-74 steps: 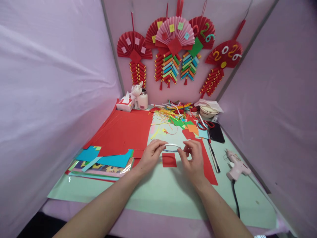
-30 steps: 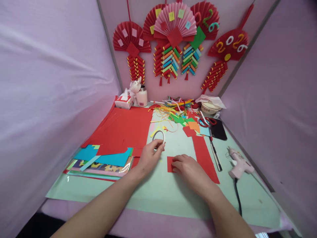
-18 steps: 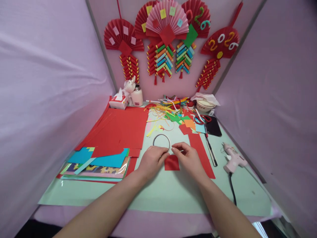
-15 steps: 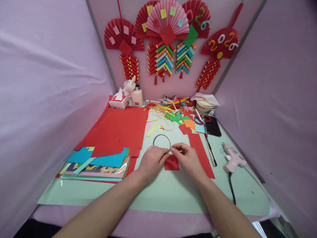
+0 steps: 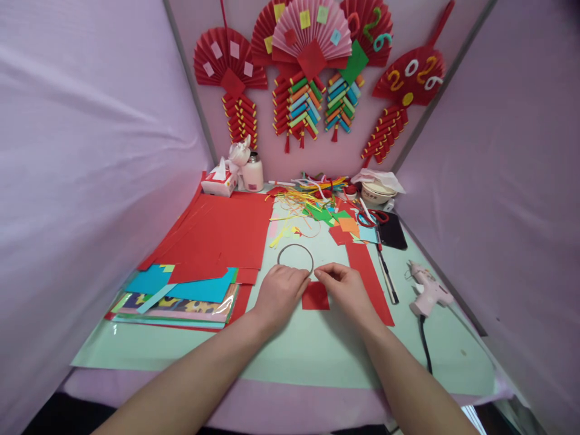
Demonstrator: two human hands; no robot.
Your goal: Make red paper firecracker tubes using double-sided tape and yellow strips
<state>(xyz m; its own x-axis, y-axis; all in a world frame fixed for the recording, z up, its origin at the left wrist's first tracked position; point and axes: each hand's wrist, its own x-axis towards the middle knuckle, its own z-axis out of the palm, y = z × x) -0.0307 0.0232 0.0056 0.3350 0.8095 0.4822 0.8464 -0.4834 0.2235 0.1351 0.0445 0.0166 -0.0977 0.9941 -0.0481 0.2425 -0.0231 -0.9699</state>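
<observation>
A small red paper square (image 5: 316, 298) lies on the pale green mat (image 5: 290, 350). My left hand (image 5: 280, 290) rests with curled fingers on its left edge. My right hand (image 5: 344, 289) has thumb and forefinger pinched together at the square's top edge; what they hold is too small to make out. A thin roll of tape (image 5: 295, 258) lies flat on the mat just beyond both hands, free of them.
Red and coloured paper sheets (image 5: 212, 241) are stacked at left. A long red strip (image 5: 369, 278), a pen (image 5: 387, 281) and a pink glue gun (image 5: 428, 293) lie at right. Paper scraps, scissors (image 5: 372, 219), a bowl (image 5: 377, 192) and a tissue box (image 5: 216, 180) stand at the back.
My left hand set the tape roll down on the mat and came back to the red square. My right hand moved from flat on the square to a pinch at its top edge.
</observation>
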